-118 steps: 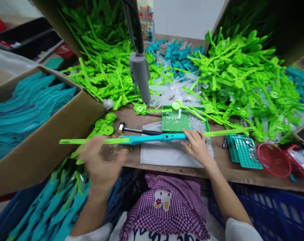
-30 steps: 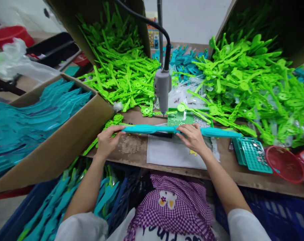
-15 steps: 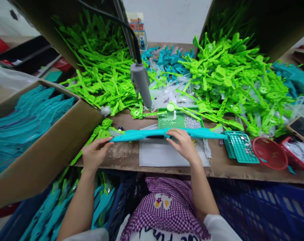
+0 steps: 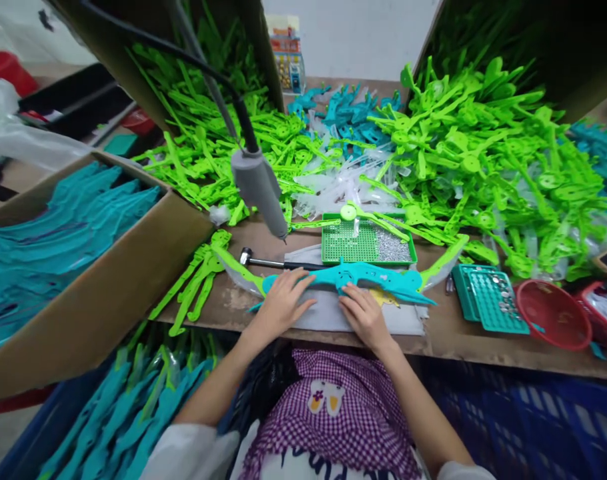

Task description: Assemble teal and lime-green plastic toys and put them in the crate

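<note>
A toy bow [image 4: 356, 272] of teal plastic lies face up across the front of the bench, over a white cloth [image 4: 308, 321]. Curved green end pieces with clear plastic stick out at both sides. My left hand [image 4: 285, 300] bears on the bow's left limb, its fingers over the top and its thumb below. At the centre grip, my right hand [image 4: 364, 315] has its fingers curled onto the bow. Behind the bow is a hammer [image 4: 263, 261], its handle running under my left side. A grey electric screwdriver [image 4: 258, 190] hangs above, touching neither hand.
Green parts [image 4: 483, 160] are heaped at the back. A green tray [image 4: 351, 241] holds small metal pieces. To the right are teal trays [image 4: 498, 303] and a red bowl [image 4: 553, 313]. A cardboard box [image 4: 133, 267] of teal parts stands left; a blue crate [image 4: 33, 427] is below.
The bow has turned from edge-on to face up, showing its green ends. My left hand has moved right from the bow's tip towards its middle; my right hand has shifted down to the grip.
</note>
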Demonstrator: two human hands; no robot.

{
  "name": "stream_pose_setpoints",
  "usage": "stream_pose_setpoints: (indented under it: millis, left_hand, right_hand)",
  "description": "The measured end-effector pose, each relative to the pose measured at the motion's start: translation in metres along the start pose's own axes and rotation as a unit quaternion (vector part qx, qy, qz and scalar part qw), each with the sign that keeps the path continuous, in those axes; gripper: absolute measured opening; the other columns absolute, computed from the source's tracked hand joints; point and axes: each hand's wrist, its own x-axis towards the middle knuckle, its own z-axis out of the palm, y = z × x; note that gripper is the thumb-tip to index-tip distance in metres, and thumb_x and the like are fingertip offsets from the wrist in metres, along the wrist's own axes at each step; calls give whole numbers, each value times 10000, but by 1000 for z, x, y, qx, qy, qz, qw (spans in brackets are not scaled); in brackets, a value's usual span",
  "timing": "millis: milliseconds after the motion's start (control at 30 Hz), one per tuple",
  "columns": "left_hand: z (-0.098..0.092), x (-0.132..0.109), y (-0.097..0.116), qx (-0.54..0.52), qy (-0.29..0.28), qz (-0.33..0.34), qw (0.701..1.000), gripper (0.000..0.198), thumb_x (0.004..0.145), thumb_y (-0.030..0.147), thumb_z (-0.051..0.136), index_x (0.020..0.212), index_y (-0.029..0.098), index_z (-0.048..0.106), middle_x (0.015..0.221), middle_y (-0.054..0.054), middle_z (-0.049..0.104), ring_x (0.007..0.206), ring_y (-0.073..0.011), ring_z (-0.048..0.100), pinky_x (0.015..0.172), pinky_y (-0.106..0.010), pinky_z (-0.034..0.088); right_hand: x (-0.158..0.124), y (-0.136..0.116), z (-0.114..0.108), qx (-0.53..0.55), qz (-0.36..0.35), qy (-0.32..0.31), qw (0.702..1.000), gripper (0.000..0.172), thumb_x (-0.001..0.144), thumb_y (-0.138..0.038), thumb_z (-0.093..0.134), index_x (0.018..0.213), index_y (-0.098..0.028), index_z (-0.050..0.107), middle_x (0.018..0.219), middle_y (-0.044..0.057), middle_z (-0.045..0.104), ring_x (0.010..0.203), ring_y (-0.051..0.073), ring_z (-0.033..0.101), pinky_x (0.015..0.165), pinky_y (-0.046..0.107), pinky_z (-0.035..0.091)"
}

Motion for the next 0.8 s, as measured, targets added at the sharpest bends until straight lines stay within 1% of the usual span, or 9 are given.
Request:
stream_pose_setpoints:
  millis: [67,100,167,267,367,433,500,600,800]
  left_hand:
    - [19,20,-4,20,-39,1,999,488,870,316,616,1331,212,493,1277,-131,581,1188,-296,542,1014,-506,430]
    - [25,28,-7,25,-55,-2,998,490,867,311,618,1330,205,495,1245,-128,598,1148,-291,563,986,-489,450]
    - [32,39,-14,23,-76,-4,997,456,868,310,615,1300,195,524,1175,-116,627,1071,-273,596,918,-438,490]
    - [29,42,-17,4,-64,14,998,401,873,308,605,1257,200,562,1118,-101,643,1012,-248,616,860,-384,511]
    - [16,36,-8,33,10,43,998,367,876,268,588,1240,222,587,1062,-94,658,956,-240,626,825,-373,507]
    - [7,29,2,82,79,61,992,334,877,228,573,1208,245,615,1019,-86,671,925,-235,634,805,-368,496]
    - [2,23,10,124,146,79,978,294,873,192,567,1145,270,650,958,-66,683,881,-215,646,786,-351,485]
    - [2,15,14,149,223,107,957,269,852,150,593,1077,280,667,889,-41,688,811,-185,653,759,-323,472]
    - [7,3,11,172,298,135,929,336,796,96,659,1097,244,645,860,-43,687,806,-183,643,812,-319,454]
  right_hand:
    - [-8,-4,-10,11,9,1,1000,324,881,-166,566,1169,-293,646,1195,82,682,1181,260,605,922,461,553]
    - [-12,-4,-19,11,22,21,999,336,877,-164,569,1180,-293,639,1179,84,688,1165,261,615,922,463,552]
    - [-18,-3,-41,-9,81,105,991,333,874,-161,569,1178,-279,636,1102,91,707,1096,260,648,908,466,548]
    - [-23,10,-77,-64,197,247,947,273,875,-196,578,1136,-234,647,1028,103,696,1023,255,653,899,471,525]
    - [-26,31,-102,-116,276,371,879,406,834,-273,649,1228,-204,583,1201,145,612,1178,295,558,989,524,439]
    - [-30,43,-110,-90,311,441,837,517,835,-329,645,1316,-219,491,1319,155,528,1257,305,495,1017,544,401]
    - [-31,51,-113,13,329,452,829,466,912,-386,505,1350,-250,419,1334,141,511,1212,283,541,968,536,442]
    - [-26,50,-113,173,337,416,827,398,963,-390,331,1342,-274,369,1273,120,553,1069,250,638,879,508,501]
    - [-8,29,-117,300,361,490,735,349,835,-344,564,1157,-228,494,1063,56,643,920,210,681,903,468,495]
